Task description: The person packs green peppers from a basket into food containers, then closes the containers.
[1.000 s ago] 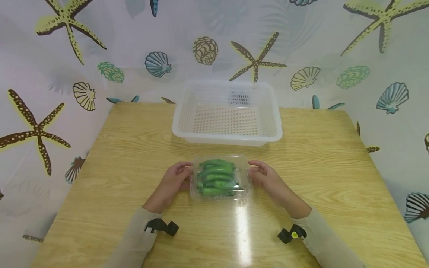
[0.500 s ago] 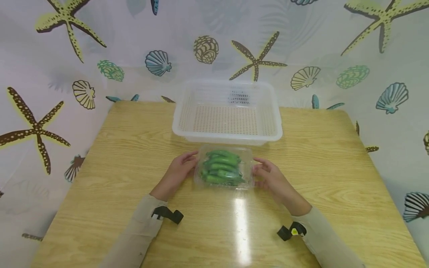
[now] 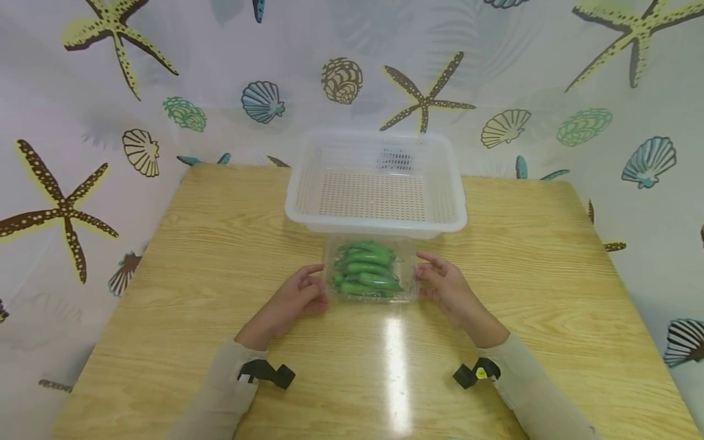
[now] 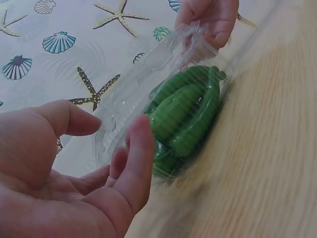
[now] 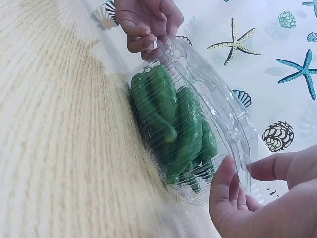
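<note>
clamshell: a clear plastic clamshell (image 3: pixel 370 269) with its lid down is seen resting on the wooden table (image 3: pixel 165 256), right up against the near wall of the basket, between the two hands.

contents: green peppers (image 3: pixel 365 271), or something very like them, are packed inside; they're seen well through the plastic in the right wrist view (image 5: pixel 171 121).

basket: a white perforated basket (image 3: pixel 376 183) is set at the far middle of the table, and nothing is seen in it.

left hand: the left hand (image 3: pixel 294 294) is held at the left end of the clamshell. Its fingers (image 4: pixel 136 163) are loosely spread with the thumb apart, not clamped on anything; whether the tips brush the plastic can't be told, since the wrist view is blurred there.

right hand: the right hand (image 3: pixel 448 284) is placed at the right end, fingers relaxed and slightly apart. Nothing is gripped, though the rim looks lightly touched.

progress: judging by how things lie, the pack has been brought to the basket but not put in or opened. The lid is down and the peppers are all inside, so most of the work looks left.

labels: no brand, sticker or writing can be made out on the clamshell or basket.

backdrop: a curtain (image 3: pixel 82 91) printed with starfish and shells is hung behind and beside the table.
</note>
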